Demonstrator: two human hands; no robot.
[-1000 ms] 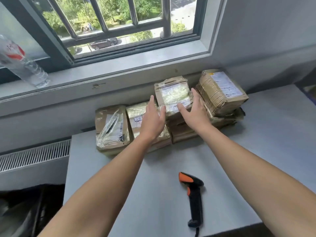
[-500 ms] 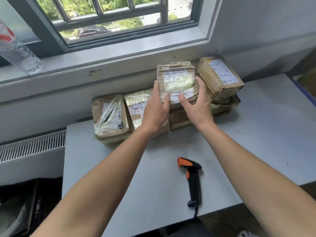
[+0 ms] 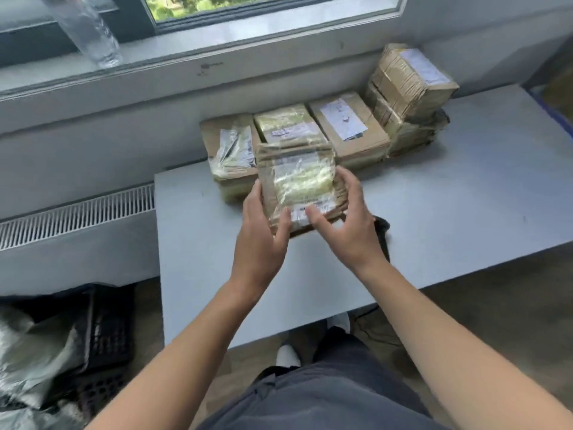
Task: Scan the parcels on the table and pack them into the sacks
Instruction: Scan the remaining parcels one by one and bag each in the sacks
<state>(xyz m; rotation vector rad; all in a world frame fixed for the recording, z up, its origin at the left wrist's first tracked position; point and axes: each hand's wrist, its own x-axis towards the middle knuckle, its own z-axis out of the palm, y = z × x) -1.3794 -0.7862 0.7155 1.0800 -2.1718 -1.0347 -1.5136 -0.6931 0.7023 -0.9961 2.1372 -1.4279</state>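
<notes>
A brown cardboard parcel (image 3: 297, 181) wrapped in clear tape, label facing up, is held above the grey table (image 3: 434, 218). My left hand (image 3: 263, 240) grips its left edge with the thumb on top. My right hand (image 3: 347, 228) holds its right edge and near corner. Behind it, a row of brown parcels (image 3: 347, 125) lies along the wall side of the table, with a stack of two (image 3: 409, 97) at the right end. The black scanner (image 3: 383, 231) lies on the table, mostly hidden behind my right hand.
A grey-green sack (image 3: 31, 361) lies crumpled on the floor at lower left beside a black crate (image 3: 108, 336). A clear plastic bottle (image 3: 90, 35) stands on the windowsill. A radiator grille (image 3: 74, 212) runs left of the table.
The taped parcel has been lifted off the pile and drawn toward me with both hands. A labelled parcel beneath it is now uncovered. My head has tilted down.
</notes>
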